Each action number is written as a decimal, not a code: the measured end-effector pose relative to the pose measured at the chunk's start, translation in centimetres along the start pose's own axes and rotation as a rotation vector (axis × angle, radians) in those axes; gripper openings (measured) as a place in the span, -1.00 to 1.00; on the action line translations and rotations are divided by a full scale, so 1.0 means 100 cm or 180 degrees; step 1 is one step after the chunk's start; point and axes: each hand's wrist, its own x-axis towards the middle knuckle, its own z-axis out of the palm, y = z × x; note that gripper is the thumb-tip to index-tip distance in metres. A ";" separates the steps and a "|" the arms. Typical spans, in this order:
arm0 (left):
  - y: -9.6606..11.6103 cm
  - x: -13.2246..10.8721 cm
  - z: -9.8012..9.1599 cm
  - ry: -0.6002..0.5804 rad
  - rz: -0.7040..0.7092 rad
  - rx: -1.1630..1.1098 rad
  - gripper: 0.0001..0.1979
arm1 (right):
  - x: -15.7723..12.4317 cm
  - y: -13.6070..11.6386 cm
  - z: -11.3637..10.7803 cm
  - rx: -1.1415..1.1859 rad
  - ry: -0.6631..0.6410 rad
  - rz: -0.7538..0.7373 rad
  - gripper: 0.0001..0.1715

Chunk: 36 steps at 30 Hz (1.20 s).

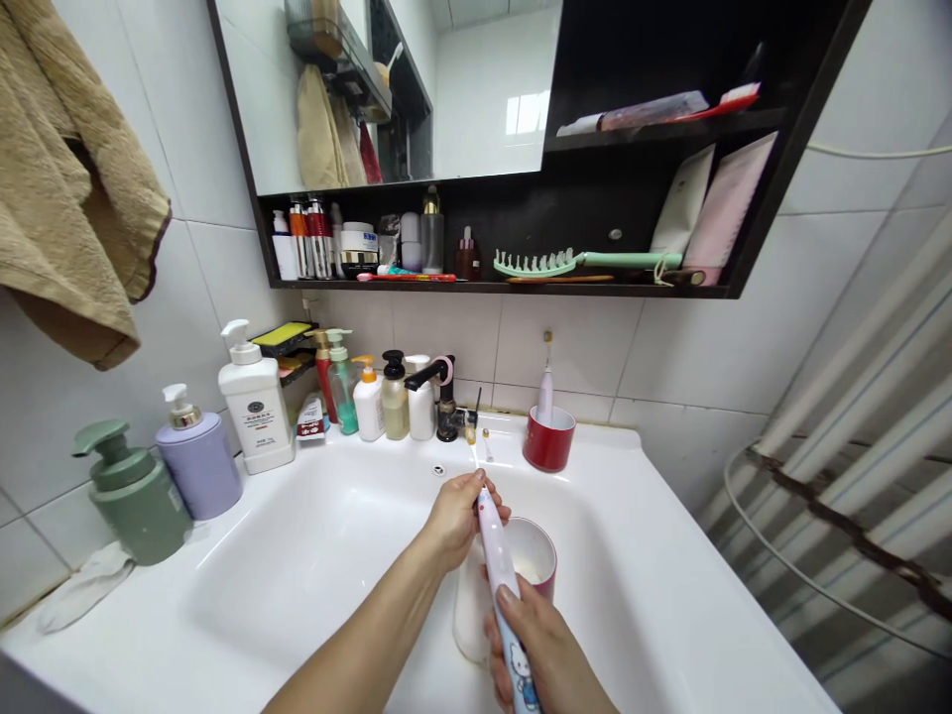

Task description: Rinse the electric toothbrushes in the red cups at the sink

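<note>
My right hand [546, 650] grips the lower body of a white and pink electric toothbrush [497, 560] with a cartoon figure on it, held upright over the white sink [297, 555]. My left hand [457, 516] is closed in a pinch round the toothbrush's upper end, near the brush head. Just behind the toothbrush, inside the basin, stands a pink cup [532, 560] with a white inside. The tap [442, 392] is black and sits at the back of the sink.
A red cup [548, 441] with another toothbrush stands on the rim beside the tap. Several pump bottles line the left rim, among them a green one [134, 491] and a lilac one [197, 456]. A brown towel [66, 188] hangs at left. A dark shelf [513, 288] holds a green comb.
</note>
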 end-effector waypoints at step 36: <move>-0.027 -0.029 -0.002 -0.0154 0.1435 0.3444 -0.85 | 0.041 -0.060 -0.041 -0.0929 0.1043 -0.1607 -0.75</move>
